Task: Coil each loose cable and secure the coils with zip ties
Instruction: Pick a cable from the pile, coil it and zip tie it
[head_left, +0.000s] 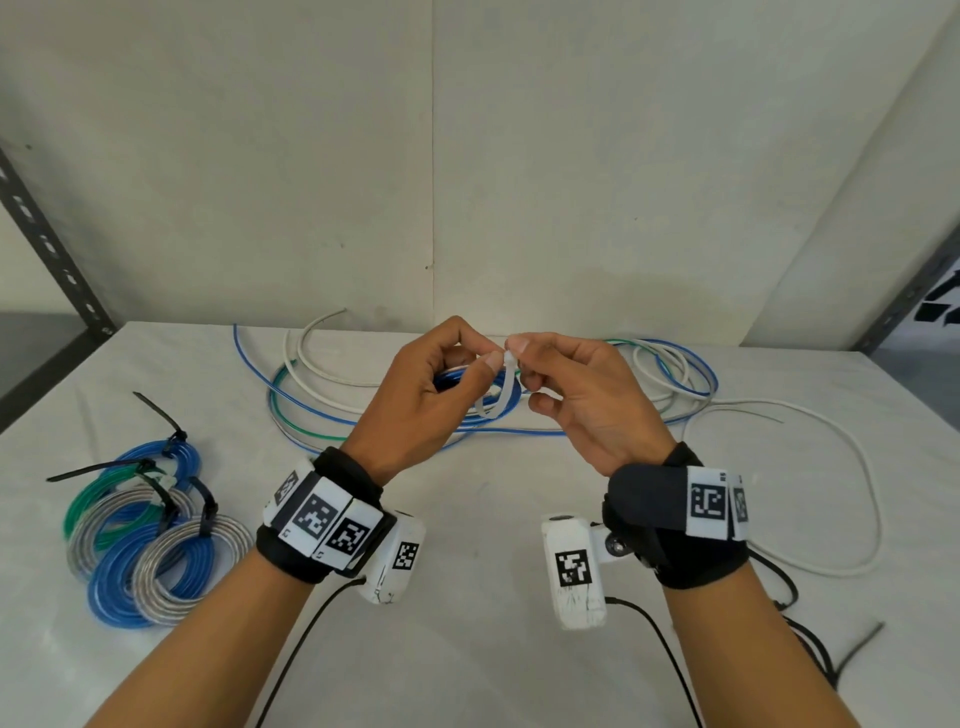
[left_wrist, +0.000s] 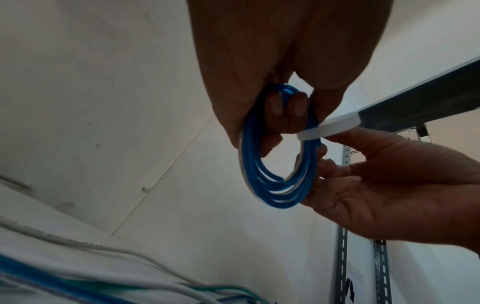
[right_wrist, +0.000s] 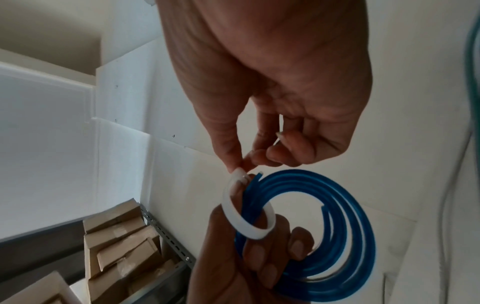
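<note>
My left hand (head_left: 441, 384) holds a small coil of blue cable (left_wrist: 275, 164) above the middle of the table, fingers curled through its ring. A white zip tie (right_wrist: 241, 218) is looped round one side of the blue coil (right_wrist: 324, 226). My right hand (head_left: 550, 374) pinches the top of the white zip tie (head_left: 506, 364) between thumb and forefinger, right against the left thumb. In the left wrist view the tie (left_wrist: 335, 127) crosses the coil and runs off to the right hand (left_wrist: 389, 185).
Several tied coils (head_left: 150, 530), blue, green and silver with black zip ties, lie at the left of the table. Loose blue, green and white cables (head_left: 322, 395) sprawl behind my hands. A long white cable (head_left: 862, 467) loops at the right. Black zip ties (head_left: 831, 654) lie near the right edge.
</note>
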